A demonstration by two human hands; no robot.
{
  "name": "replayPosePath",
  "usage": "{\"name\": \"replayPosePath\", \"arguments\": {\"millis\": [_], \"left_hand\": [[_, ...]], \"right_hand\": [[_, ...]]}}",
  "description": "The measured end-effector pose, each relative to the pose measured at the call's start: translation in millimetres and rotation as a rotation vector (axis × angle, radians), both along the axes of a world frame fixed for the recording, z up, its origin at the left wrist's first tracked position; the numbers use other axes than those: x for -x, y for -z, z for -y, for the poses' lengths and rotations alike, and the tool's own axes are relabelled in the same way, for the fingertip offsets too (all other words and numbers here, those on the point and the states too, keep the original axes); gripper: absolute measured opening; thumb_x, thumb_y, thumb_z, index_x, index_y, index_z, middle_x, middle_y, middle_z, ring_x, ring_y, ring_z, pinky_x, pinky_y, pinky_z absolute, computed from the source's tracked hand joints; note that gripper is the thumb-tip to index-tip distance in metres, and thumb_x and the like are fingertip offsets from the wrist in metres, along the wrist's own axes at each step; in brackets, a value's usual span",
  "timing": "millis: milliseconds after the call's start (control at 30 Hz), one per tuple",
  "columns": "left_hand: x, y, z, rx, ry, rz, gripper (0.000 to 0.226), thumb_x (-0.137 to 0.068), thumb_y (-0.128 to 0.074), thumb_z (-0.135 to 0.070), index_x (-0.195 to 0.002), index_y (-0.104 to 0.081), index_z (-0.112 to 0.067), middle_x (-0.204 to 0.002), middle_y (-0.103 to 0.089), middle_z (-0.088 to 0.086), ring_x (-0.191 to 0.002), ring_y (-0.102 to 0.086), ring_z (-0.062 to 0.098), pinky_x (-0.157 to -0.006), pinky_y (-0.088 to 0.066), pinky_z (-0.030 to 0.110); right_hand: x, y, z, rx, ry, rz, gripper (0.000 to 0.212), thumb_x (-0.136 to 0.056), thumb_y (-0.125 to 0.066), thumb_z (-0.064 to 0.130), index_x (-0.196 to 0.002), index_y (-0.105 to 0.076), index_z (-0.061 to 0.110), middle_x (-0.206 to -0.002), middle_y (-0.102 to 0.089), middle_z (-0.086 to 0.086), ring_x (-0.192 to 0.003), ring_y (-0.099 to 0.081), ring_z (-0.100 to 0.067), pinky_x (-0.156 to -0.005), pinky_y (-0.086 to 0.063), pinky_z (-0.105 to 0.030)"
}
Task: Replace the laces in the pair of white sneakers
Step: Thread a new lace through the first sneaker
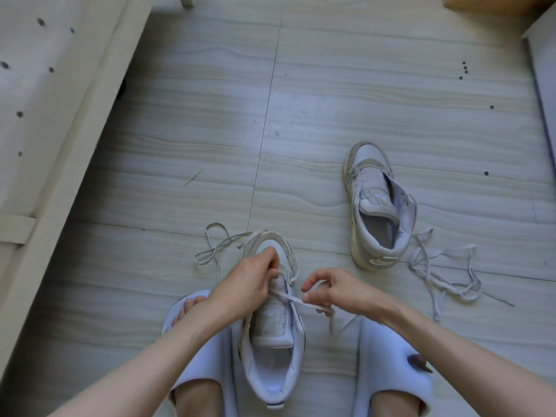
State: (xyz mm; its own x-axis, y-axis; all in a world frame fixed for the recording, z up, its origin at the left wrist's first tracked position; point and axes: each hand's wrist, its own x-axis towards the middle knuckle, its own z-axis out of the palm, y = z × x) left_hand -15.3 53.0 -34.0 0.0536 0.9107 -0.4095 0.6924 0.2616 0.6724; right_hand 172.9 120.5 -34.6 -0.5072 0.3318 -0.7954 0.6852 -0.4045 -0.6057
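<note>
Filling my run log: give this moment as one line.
stage: lacing near sneaker | left hand: at eyelets | right hand: pinching lace | other sneaker: unlaced, loose lace beside it

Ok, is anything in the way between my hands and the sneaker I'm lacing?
Nothing visible. The left hand is already on the near sneaker by its eyelets, and the right hand pinches the lace running across its tongue. The other sneaker and a loose lace lie off to the right.
</note>
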Motion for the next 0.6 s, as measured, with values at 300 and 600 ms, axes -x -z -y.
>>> {"name": "replayPosePath", "arguments": {"millis": [300,600], "left_hand": [[21,-46,-26,-0.001,0.033,-0.118,0.018,-0.089,-0.054,-0.011,-0.079,-0.044,-0.022,-0.084,-0.060,0.000,-0.083,-0.056,0.021,-0.074,-0.044,0.035],[18,-3,11,0.153,-0.357,-0.011,0.028,-0.097,-0.043,-0.017,-0.073,-0.033,-0.028,-0.098,-0.060,0.007,-0.096,-0.054,0.026,-0.084,-0.040,0.036]], "right_hand": [[17,-44,-32,-0.158,0.044,0.051,0.013,-0.093,-0.051,0.021,-0.088,-0.057,0.011,-0.055,-0.058,0.001,-0.043,-0.047,-0.008,-0.042,-0.032,-0.018],[57,-2,-29,-0.050,0.236,0.111,0.032,-0.095,-0.048,0.039,-0.099,-0.062,0.010,-0.070,-0.056,-0.002,-0.048,-0.036,-0.012,-0.040,-0.026,-0.019]]}}
